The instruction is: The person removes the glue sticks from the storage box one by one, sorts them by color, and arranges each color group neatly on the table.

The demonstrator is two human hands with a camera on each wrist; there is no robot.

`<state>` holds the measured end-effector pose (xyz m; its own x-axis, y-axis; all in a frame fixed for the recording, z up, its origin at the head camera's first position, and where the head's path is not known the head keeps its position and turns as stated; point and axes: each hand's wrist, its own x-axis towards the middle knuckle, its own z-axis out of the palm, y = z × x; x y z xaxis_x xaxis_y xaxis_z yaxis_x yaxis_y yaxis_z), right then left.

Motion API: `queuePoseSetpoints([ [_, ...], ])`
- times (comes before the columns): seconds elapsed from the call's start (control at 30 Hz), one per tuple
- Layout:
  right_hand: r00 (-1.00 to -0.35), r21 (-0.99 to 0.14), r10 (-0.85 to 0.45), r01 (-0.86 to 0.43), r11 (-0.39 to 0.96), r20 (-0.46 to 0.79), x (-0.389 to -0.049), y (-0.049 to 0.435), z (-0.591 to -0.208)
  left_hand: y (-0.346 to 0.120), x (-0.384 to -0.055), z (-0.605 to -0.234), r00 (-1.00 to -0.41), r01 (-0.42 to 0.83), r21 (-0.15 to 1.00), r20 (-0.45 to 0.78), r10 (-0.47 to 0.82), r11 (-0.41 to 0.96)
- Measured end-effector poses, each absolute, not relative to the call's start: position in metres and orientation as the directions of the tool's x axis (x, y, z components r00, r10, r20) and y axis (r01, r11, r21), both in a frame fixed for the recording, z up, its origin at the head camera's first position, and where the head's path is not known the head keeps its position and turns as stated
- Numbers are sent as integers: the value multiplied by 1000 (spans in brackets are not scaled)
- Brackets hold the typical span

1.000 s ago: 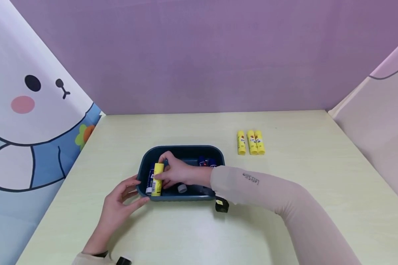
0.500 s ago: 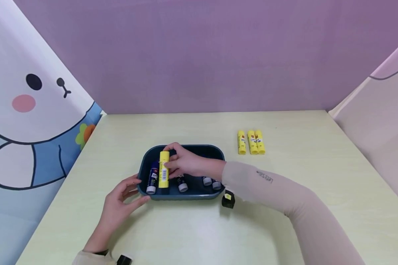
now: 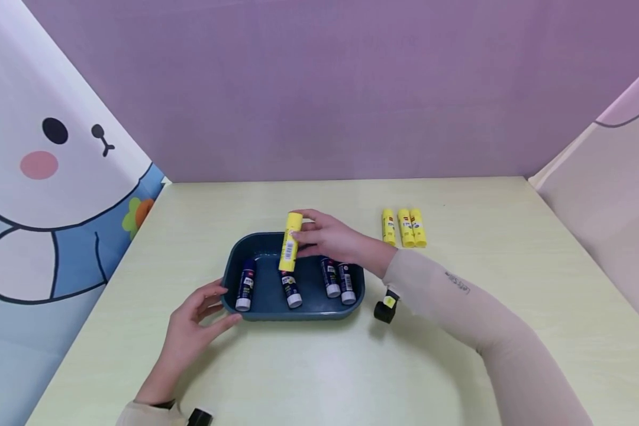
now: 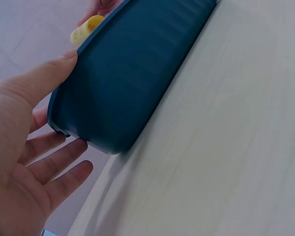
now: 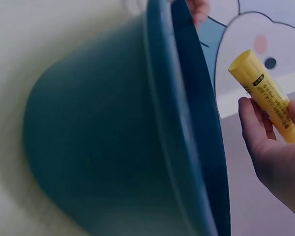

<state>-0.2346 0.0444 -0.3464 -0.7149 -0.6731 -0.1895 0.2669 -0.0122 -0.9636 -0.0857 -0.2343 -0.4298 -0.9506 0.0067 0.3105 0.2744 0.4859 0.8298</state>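
Observation:
My right hand point(image 3: 334, 238) pinches a yellow glue stick point(image 3: 290, 245) between thumb and fingers, holding it tilted above the dark teal plastic bin point(image 3: 303, 315). In the right wrist view the same glue stick point(image 5: 265, 93) shows printed text. My left hand point(image 3: 191, 322) holds the bin's left front corner, its thumb at the rim and its fingers along the end wall. Inside the bin lie several dark blue glue sticks with white ends: one at the left point(image 3: 246, 285), one in the middle point(image 3: 291, 290) partly covered by the yellow one, and a pair at the right point(image 3: 330, 278).
Three yellow glue sticks point(image 3: 406, 228) lie on the pale table point(image 3: 319, 373) behind and right of the bin, two of them side by side. A purple panel point(image 3: 319, 94) closes off the back, with a cartoon-printed panel point(image 3: 48, 236) at the left.
My right hand has lifted the yellow glue stick up from the bin's left part and carried it right and away from me. The left hand and bin have stayed in place.

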Motion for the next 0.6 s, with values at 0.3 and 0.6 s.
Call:
queuePoseSetpoints([
  [0.3, -786, -977, -599, 212, -23, -156, -247, 73, -349, -236, -86, -429, -951, 272, 825, 311, 5, 496],
  [0.6, -883, -988, -453, 152, -25, -124, -260, 104, -350, -235, -85, -428, -955, 257, 826, 296, 3, 502],
])
